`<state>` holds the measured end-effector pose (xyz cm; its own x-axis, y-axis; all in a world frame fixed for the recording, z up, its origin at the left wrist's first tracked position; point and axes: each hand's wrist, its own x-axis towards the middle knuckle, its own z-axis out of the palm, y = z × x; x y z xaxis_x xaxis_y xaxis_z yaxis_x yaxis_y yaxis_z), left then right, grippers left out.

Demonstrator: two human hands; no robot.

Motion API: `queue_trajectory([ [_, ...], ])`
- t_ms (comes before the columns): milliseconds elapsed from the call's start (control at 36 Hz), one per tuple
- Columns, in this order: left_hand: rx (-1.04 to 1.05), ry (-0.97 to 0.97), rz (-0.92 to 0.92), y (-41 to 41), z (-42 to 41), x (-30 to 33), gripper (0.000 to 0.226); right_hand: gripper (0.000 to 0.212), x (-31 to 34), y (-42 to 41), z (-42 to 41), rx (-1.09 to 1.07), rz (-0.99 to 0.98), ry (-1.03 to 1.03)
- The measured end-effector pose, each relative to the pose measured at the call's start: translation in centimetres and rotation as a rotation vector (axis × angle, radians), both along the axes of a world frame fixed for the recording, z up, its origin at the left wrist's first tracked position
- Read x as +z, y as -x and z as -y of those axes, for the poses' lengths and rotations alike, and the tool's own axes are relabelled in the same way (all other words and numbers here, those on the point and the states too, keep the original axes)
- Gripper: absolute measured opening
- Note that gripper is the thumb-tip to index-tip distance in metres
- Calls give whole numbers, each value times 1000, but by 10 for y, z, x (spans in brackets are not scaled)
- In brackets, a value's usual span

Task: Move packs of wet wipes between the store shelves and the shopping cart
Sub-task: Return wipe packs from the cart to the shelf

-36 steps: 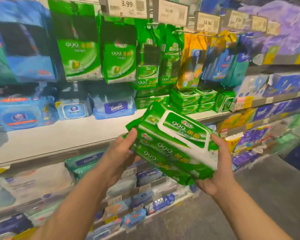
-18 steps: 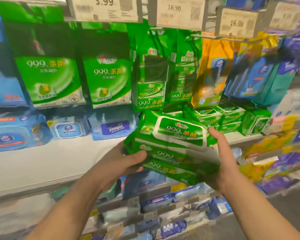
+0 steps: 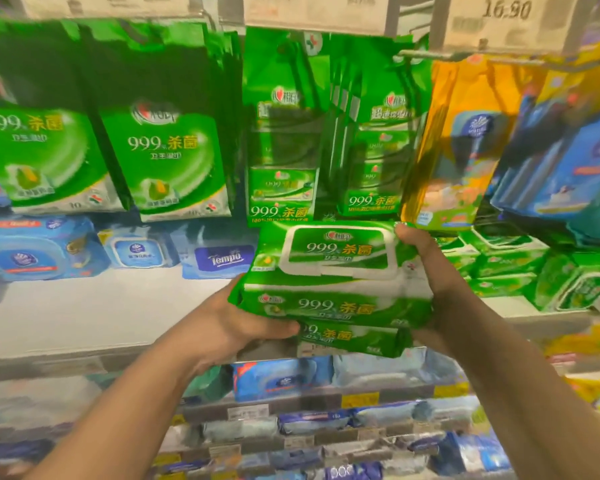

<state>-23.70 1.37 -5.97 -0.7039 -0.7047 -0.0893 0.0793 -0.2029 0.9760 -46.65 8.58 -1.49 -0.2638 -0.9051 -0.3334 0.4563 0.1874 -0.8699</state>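
- Both hands are clamping a stack of green wet wipes packs [image 3: 333, 289] from either end. The left hand [image 3: 236, 327] is cupping the left end with its thumb curling under the front edge, and the right hand [image 3: 426, 271] is wrapping the right end, fingers reaching up the side to the top corner.
- Looks like two packs, maybe three, piled flat, with the white flip lid [image 3: 336, 249] of the top one facing up. The lower pack is poking out a bit underneath.
- The stack is hovering just over the front lip of the white shelf [image 3: 94, 313], right in front of the hands, so I'm guessing it's going onto the shelf rather than coming off. Can't see the cart anywhere.
- Handling-wise: these are soft, squishy film packs with some heft from the wet sheets, and the plastic is slick, so the packs could be sliding against each other. Gripping the ends and squeezing inward seems the way to go; support underneath helps too.
- Just right of the hands, similar green packs [image 3: 506, 258] are sitting stacked on the shelf. To the left, a blue Tempo pack [image 3: 224, 259]. Above, hanging green bags [image 3: 174, 164] and a price tag [image 3: 506, 19].
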Motion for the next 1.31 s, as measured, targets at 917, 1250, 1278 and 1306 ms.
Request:
queue_trajectory([
  [917, 116, 341, 284, -17, 43, -36, 49, 93, -53, 19, -8, -25, -603, 27],
  [1250, 243, 370, 318, -8, 41, -47, 68, 111, -82, 13, -22, 20, -886, 116],
  [1278, 246, 369, 321, -8, 41, -48, 66, 111, -83, 13, -22, 8, -886, 117],
  [1306, 244, 363, 326, -9, 40, -49, 64, 111, -84, 12, -22, -8, -885, 115],
])
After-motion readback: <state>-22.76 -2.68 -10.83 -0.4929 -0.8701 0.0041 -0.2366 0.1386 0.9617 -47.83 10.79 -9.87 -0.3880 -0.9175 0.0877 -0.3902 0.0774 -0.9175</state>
